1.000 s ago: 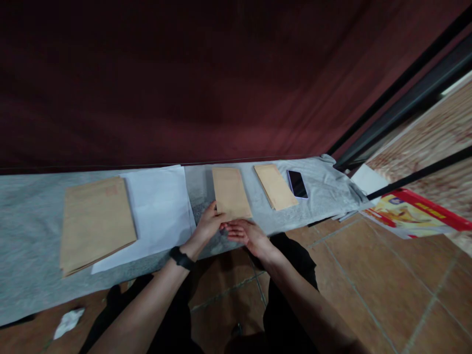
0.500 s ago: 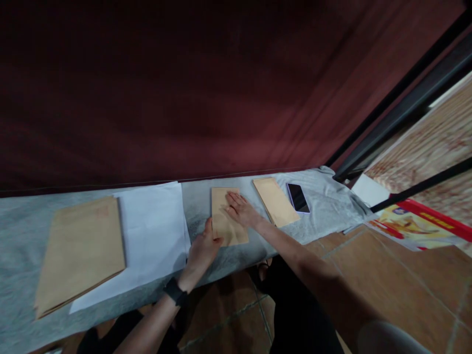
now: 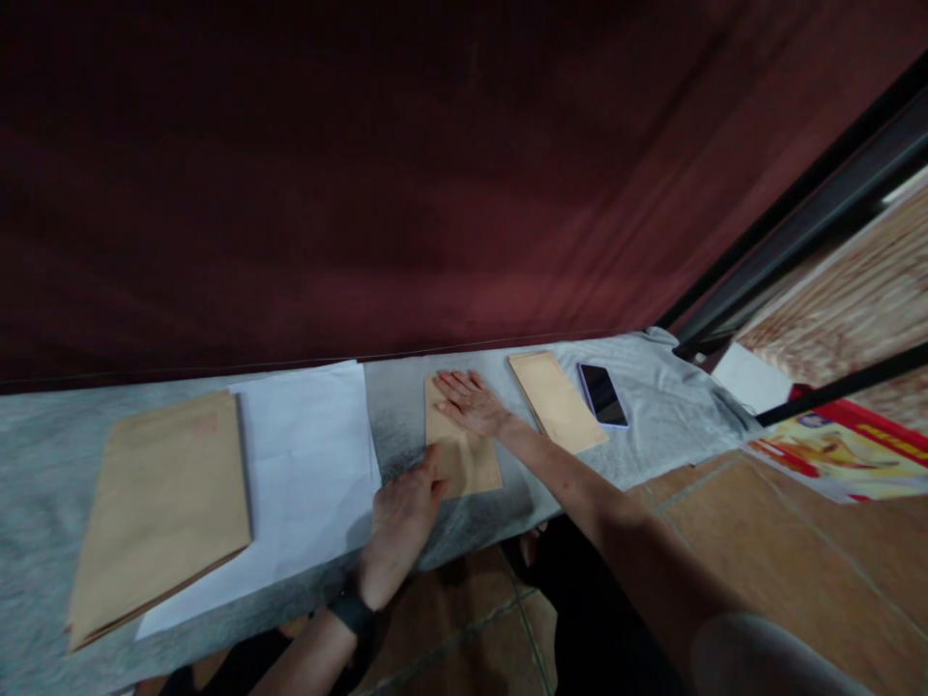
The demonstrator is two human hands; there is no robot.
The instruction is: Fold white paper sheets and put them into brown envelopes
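A small brown paper envelope [image 3: 471,471] lies flat on the grey cloth in front of me. My right hand [image 3: 473,403] rests palm down across its upper part, fingers stretched out and slightly spread. At the envelope's lower left edge is my left hand [image 3: 406,507], with a dark watch on the wrist. Its thumb and index finger close on that edge, and the other fingers are curled and partly hidden. To the right lies a stack of similar small envelopes [image 3: 557,401].
A phone [image 3: 603,395] lies right of the small stack. On the left, large brown envelopes [image 3: 166,503] overlap white paper sheets [image 3: 311,464]. The grey cloth [image 3: 652,396] covers a narrow ledge below a dark red curtain [image 3: 435,193]. A colourful box [image 3: 848,449] is on the tiled floor.
My right hand has slid up toward the envelope's top edge, its fingers more spread. My left hand has shifted slightly along the left edge. The whole view has moved a little.
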